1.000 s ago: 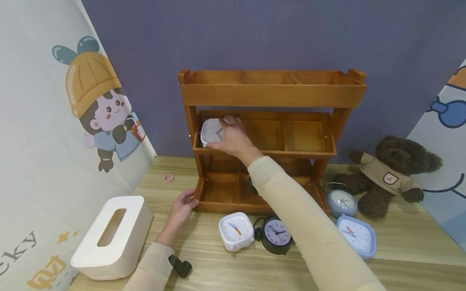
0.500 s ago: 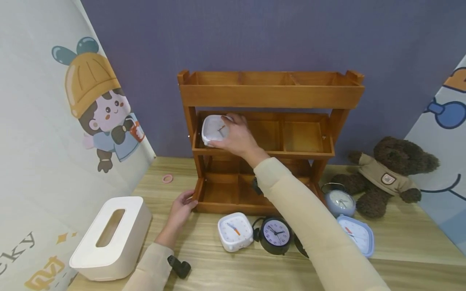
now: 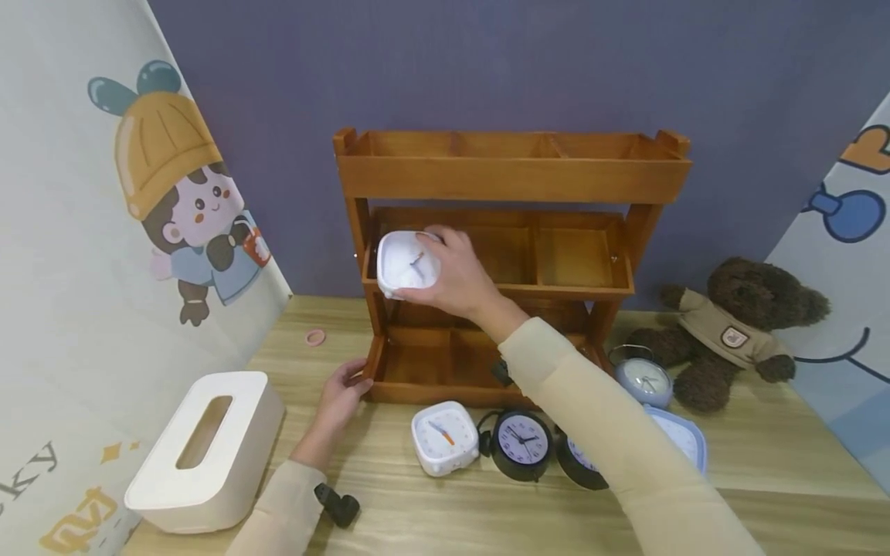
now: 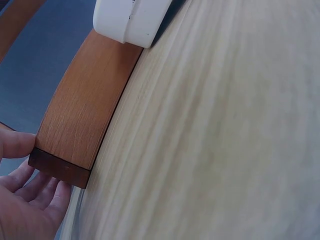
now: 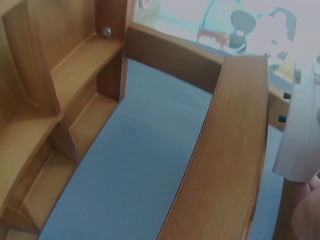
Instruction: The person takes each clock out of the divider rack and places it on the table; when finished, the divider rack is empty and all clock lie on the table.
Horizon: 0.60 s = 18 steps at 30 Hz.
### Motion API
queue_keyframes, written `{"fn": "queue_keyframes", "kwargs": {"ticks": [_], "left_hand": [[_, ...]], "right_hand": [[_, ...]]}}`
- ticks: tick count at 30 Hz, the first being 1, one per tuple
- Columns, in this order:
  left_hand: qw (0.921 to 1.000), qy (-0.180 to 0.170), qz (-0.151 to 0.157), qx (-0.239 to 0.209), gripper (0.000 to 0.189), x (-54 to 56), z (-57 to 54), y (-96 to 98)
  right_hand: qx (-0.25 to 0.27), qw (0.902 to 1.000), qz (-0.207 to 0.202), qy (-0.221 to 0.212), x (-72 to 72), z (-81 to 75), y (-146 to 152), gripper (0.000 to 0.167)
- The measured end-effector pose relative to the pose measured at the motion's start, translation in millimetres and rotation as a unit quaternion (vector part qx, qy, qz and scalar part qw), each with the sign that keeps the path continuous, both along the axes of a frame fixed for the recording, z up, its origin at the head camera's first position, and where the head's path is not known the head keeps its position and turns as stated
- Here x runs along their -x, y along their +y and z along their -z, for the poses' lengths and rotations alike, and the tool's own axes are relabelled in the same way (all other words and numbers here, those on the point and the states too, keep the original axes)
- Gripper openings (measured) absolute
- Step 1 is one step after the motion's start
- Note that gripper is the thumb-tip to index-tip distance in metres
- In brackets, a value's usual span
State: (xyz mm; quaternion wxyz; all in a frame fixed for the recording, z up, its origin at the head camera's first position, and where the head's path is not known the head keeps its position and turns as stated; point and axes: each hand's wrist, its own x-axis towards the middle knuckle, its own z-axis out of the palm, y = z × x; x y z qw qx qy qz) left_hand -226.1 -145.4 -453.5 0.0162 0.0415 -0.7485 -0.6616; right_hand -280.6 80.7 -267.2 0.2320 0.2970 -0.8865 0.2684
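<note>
In the head view my right hand [image 3: 455, 274] grips a white square alarm clock [image 3: 406, 266] by its right side. The clock is in front of the left part of the middle tier of a brown wooden three-tier shelf [image 3: 514, 181]. The right wrist view catches the clock's white edge [image 5: 298, 130] beside a wooden board. My left hand [image 3: 342, 395] holds the lower left corner of the shelf. There, in the left wrist view, the thumb lies on one side of the wooden board [image 4: 90, 95] and the fingers on the other.
Before the shelf stand another white clock [image 3: 445, 438], a black alarm clock [image 3: 521, 445] and a second black one [image 3: 582, 462] partly behind my sleeve. At right are a blue round clock [image 3: 645, 381], a light blue square clock [image 3: 684, 434] and a teddy bear [image 3: 730, 332]. A tissue box [image 3: 208, 455] stands left.
My right hand has lifted the white alarm clock slightly, then brought it forward, out over the front edge of the middle tier. The left hand stays at the shelf's corner.
</note>
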Motion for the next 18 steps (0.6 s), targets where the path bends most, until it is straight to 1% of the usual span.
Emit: {"fn": "queue_keyframes", "kwargs": {"ticks": [3, 11, 18], "left_hand": [[1.0, -0.003, -0.001, -0.007, 0.047, 1.2, 0.3, -0.2], [0.9999, -0.001, 0.0, -0.016, 0.045, 2.2, -1.6, -0.8], [0.9999, -0.003, 0.004, -0.011, 0.044, 4.9, -0.7, -1.9]], "right_hand": [[0.004, 0.9997, -0.018, -0.017, -11.4, 4.9, 1.7, 0.087], [0.002, 0.9965, -0.077, -0.033, -44.5, 24.4, 2.7, 0.085], [0.007, 0.9921, -0.106, -0.067, -70.9, 42.0, 2.7, 0.082]]}}
